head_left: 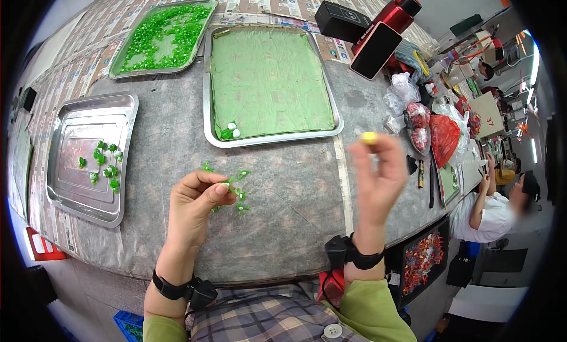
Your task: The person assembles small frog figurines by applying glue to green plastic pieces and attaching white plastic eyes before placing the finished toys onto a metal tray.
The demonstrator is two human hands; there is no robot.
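Observation:
My left hand [195,206] is closed in a pinch, thumb against forefinger, on a small green plastic piece [231,180] that shows only in part. On the grey table cover beside those fingertips lie several more small green figures [242,209]. My right hand [378,179], blurred by motion, is raised over the table further right. A small yellow thing [369,137] shows at its fingertips; its kind is too smeared to tell. In the green-lined metal tray [336,120] ahead, a green and white frog-like piece [230,131] sits at the near left corner.
At the left stands a metal tray [59,182] with several green figures. Behind it is a tray [115,70] of loose green pieces. A phone [375,51] leans by a red flask [398,11] and black box [341,21]. Bags [444,138] crowd the right; a person [493,215] works beyond.

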